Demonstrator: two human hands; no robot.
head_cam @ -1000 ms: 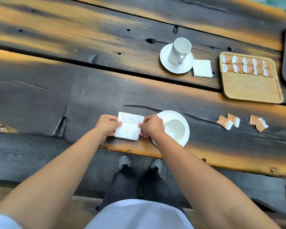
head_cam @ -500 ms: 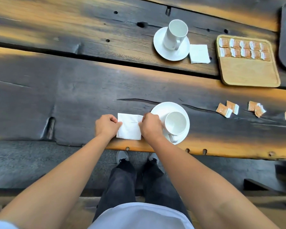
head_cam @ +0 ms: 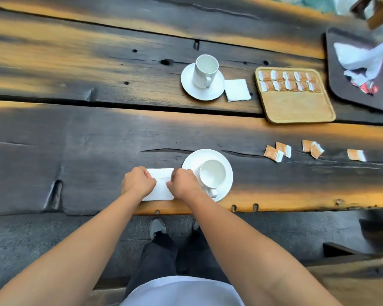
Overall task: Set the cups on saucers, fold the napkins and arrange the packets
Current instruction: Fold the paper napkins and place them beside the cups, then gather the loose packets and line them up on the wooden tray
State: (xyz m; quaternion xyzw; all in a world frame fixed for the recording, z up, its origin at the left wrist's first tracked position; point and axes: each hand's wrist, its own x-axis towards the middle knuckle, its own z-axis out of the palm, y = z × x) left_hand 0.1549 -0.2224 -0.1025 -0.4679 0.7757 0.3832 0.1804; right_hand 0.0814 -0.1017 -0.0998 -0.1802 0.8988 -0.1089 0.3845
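Note:
A white napkin (head_cam: pixel 161 183) lies flat near the table's front edge. My left hand (head_cam: pixel 138 181) pinches its left side and my right hand (head_cam: pixel 182 181) pinches its right side. Just right of it a white cup (head_cam: pixel 212 176) stands on a white saucer (head_cam: pixel 195 159), handle towards me. Further back a second cup (head_cam: pixel 205 70) sits on its saucer (head_cam: pixel 189 85) with a folded napkin (head_cam: pixel 237 89) beside it. A wooden tray (head_cam: pixel 296 107) holds two rows of orange packets (head_cam: pixel 289 81). Several loose orange packets (head_cam: pixel 274 153) lie on the table to the right.
A dark tray (head_cam: pixel 341 89) at the far right holds crumpled white napkins (head_cam: pixel 360 55) and red packets (head_cam: pixel 366 86). The dark wooden table (head_cam: pixel 97 140) has cracks and knot holes. My shoes show on the floor below the front edge.
The view has shifted and the table looks lower in the picture. My hands have drawn closer together over the napkin, which now looks narrower between them. The cups have not moved.

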